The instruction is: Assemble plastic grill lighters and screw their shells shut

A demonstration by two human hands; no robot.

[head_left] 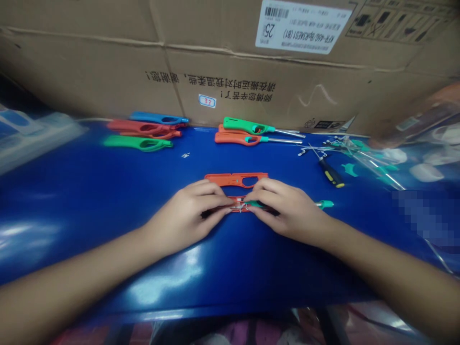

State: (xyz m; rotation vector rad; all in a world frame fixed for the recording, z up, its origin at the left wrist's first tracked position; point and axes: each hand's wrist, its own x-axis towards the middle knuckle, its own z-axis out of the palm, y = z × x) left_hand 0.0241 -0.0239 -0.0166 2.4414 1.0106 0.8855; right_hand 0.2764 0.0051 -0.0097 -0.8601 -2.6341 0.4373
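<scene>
My left hand is closed on the left part of an open orange lighter shell, fingertips pressed around its inner parts. From the right, my right hand pinches the same shell, near a green piece and thin white wires inside it. A tube with a green tip sticks out past my right hand. Just beyond my fingers lies the other orange shell half, with its trigger opening to the right. My palms and fingers hide much of the shell being held.
Blue, red and green lighter shells lie at the back left. Green and orange lighters rest against the cardboard box. A screwdriver, wires and green parts are at the right, where another person's blurred hand shows.
</scene>
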